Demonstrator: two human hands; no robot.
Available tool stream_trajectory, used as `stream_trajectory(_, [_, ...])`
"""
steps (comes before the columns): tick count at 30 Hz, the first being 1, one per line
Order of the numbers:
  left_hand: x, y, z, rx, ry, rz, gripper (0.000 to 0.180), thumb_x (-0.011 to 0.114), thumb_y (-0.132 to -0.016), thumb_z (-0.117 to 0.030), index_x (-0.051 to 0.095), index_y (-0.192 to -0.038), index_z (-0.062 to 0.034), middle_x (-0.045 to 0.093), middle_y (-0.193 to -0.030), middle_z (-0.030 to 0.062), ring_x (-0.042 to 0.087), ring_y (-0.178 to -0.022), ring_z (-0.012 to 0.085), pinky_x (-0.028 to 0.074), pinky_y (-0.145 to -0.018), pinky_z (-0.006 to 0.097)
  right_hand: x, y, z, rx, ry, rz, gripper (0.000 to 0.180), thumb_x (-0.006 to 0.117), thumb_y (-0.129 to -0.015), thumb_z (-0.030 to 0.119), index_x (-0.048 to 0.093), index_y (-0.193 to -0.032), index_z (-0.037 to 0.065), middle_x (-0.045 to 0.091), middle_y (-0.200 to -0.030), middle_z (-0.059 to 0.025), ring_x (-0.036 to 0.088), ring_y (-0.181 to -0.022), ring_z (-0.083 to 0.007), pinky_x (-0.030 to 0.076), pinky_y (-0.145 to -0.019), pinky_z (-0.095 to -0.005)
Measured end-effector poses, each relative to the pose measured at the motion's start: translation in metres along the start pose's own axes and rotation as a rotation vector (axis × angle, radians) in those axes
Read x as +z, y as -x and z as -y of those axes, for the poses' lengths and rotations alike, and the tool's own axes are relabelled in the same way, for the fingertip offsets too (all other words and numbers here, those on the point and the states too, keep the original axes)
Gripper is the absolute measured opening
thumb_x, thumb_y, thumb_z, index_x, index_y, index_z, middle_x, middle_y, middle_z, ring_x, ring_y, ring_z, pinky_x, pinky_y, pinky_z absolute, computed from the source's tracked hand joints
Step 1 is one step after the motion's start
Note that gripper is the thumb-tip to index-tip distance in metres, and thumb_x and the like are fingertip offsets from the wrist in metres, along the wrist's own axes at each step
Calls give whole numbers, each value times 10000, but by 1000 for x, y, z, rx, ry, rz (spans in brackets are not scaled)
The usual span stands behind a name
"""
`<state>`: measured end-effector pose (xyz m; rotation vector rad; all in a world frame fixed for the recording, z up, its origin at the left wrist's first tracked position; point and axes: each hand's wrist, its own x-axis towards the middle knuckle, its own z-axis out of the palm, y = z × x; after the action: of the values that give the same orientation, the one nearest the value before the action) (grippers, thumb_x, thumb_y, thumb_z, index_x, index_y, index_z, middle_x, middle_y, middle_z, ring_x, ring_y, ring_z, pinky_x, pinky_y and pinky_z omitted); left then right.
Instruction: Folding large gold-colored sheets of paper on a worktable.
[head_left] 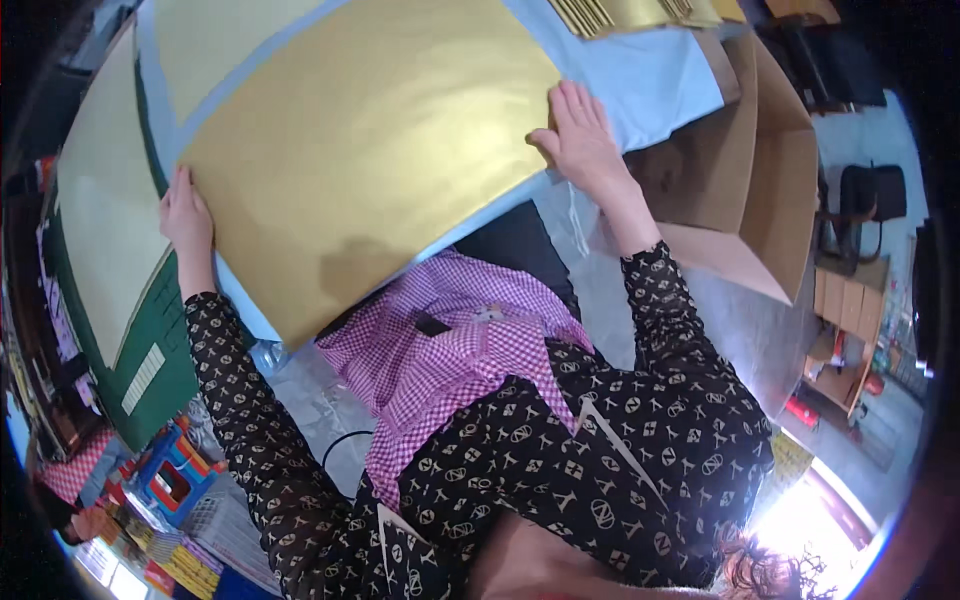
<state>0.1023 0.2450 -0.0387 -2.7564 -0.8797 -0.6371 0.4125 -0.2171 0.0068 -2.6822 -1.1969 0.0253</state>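
A large gold sheet [370, 130] lies over a table covered in light blue cloth [665, 85]. My right hand [585, 145] rests flat on the sheet's right edge, its thumb spread away from the other fingers. At the left edge, my left hand [187, 215] touches the sheet with its fingers stretched along the border. The sheet's near corner hangs toward my lap. Beyond its upper left edge, a pale yellow sheet [215, 45] lies on the same blue cloth.
Folded gold pieces [630, 12] lie at the far right of the table. An open cardboard box [770, 170] stands to the right. On the left is a green board [150, 360] with a pale panel. A wooden cabinet [845, 310] and a dark chair [865, 195] stand farther right.
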Motion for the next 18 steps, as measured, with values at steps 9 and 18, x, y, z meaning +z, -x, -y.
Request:
stream_trajectory(9, [-12, -4, -12, -21, 5, -31, 346, 524, -866, -125, 587, -1207, -126, 577, -1264, 24, 563, -1019, 292, 455, -903, 383, 26, -34, 173, -904, -334, 57, 587, 660, -751, 391, 492, -1185, 34, 472, -1254, -161, 403, -1214, -316, 333, -977, -461])
stream_trajectory(18, [-20, 1, -12, -11, 20, -60, 375, 540, -843, -74, 583, -1213, -117, 575, -1267, 25, 576, -989, 294, 480, -863, 386, 65, -99, 223, -1121, -280, 3, 616, 573, -818, 445, 468, -1262, 31, 441, -1333, -159, 361, -1272, -325, 293, -1040, -467])
